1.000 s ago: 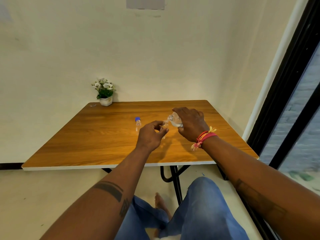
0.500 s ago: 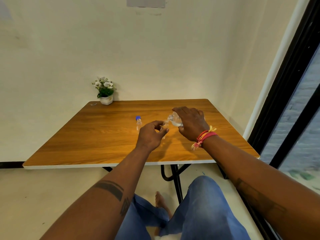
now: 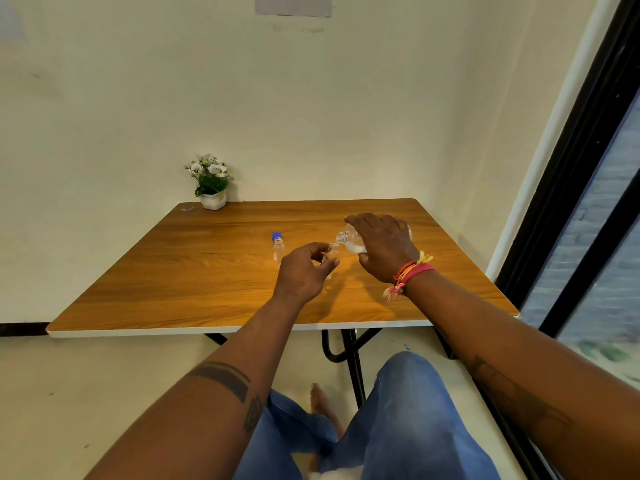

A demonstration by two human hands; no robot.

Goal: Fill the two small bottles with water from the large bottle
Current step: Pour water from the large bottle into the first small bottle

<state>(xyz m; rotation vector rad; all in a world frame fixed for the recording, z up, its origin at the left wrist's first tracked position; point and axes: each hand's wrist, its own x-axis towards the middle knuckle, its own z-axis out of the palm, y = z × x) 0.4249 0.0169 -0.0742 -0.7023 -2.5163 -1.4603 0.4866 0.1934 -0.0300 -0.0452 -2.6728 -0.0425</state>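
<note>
My right hand (image 3: 382, 250) grips the large clear bottle (image 3: 352, 241), tipped on its side with its open neck pointing left and down. That neck sits just above the mouth of an uncapped small clear bottle (image 3: 333, 253), which stands on the wooden table (image 3: 207, 271) and is held by my left hand (image 3: 304, 271), thumb and fingers around it. Most of this small bottle is hidden behind my left hand. A second small bottle (image 3: 278, 247) with a blue cap stands upright to the left, untouched.
A small white pot with white flowers (image 3: 211, 185) stands at the table's back left corner against the wall. A dark-framed window runs along the right side. My knees in blue jeans are below the table's front edge.
Both hands and both bottles hold nearly the same pose; the large bottle stays tipped over the small bottle's mouth. Only the view has shifted slightly.
</note>
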